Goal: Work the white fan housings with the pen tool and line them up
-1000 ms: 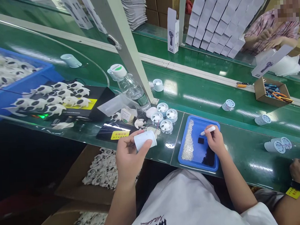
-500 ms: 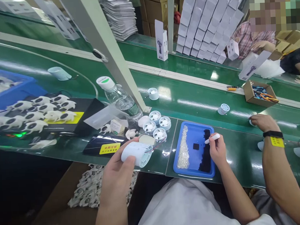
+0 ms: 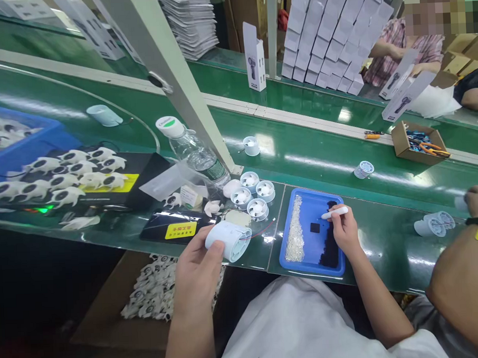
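My left hand (image 3: 201, 262) is closed around a pale blue fan housing (image 3: 228, 241), its spoked end turned to the right and a thin red wire trailing out. In my right hand (image 3: 345, 228) is a white pen-like tool (image 3: 335, 212), pinched and pointing left above a blue tray (image 3: 283, 251). Clear white bits (image 3: 295, 234) line the tray's left side, and small black pieces (image 3: 330, 243) its right side. A black square (image 3: 314, 227) lies between them, close to the tool's tip. Several round fan units with white blades (image 3: 257, 207) stand just beyond my left hand.
A plastic bottle (image 3: 194, 157) stands by a slanted metal post (image 3: 166, 71). White fan blades (image 3: 65, 196) lie at left beside a blue bin (image 3: 31, 148). A co-worker's arm (image 3: 465, 269) reaches in at right near more housings (image 3: 431, 226). A carton of tools (image 3: 417, 145) sits farther back.
My right hand's white tool has tilted flatter, its tip moving left toward the black square. My left hand still holds the housing. The co-worker's hand has moved right, and housings now show there.
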The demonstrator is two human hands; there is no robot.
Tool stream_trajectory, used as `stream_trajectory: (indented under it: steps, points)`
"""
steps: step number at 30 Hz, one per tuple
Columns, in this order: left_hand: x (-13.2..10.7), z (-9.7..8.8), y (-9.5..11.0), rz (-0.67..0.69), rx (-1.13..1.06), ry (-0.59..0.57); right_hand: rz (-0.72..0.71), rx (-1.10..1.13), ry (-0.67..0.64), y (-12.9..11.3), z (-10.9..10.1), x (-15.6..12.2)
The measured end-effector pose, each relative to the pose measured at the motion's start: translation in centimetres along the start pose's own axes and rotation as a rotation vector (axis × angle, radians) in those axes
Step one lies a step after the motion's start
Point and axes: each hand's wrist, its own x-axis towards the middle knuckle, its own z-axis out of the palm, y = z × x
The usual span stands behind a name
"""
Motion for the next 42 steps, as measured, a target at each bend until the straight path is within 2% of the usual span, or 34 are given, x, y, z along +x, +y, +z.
stream_trajectory:
  steps: [11, 15, 17, 25, 30, 35, 39, 42]
  points:
    - [-0.1, -0.2, -0.2, -0.014, 0.020, 0.014, -0.044, -0.105, -0.141, -0.8, -0.4, 0.6]
    - [0.0, 0.0, -0.2, -0.057, -0.029, 0.078, -0.064, -0.099, 0.045, -0.7, -0.5, 0.6]
    - [0.0, 0.1, -0.1, -0.073, -0.038, 0.099, -0.051, -0.071, 0.070, -0.7, -0.6, 0.2]
    - [0.1, 0.0, -0.1, -0.064, 0.025, 0.085, -0.007, -0.076, -0.021, -0.7, -0.6, -0.4]
    - [0.1, -0.1, -0.2, -0.060, 0.035, 0.071, -0.039, -0.123, -0.030, -0.8, -0.4, -0.2]
    - [0.2, 0.5, -0.2, -0.073, -0.010, 0.091, -0.087, -0.110, -0.160, -1.4, -0.2, 0.4]
    - [0.2, 0.9, -0.5, -0.090, -0.050, 0.076, -0.080, -0.096, -0.141, -1.7, -0.3, 0.6]
    - [0.2, 1.2, -0.7, -0.069, -0.078, 0.053, -0.088, -0.078, -0.199, -2.2, -0.3, 0.3]
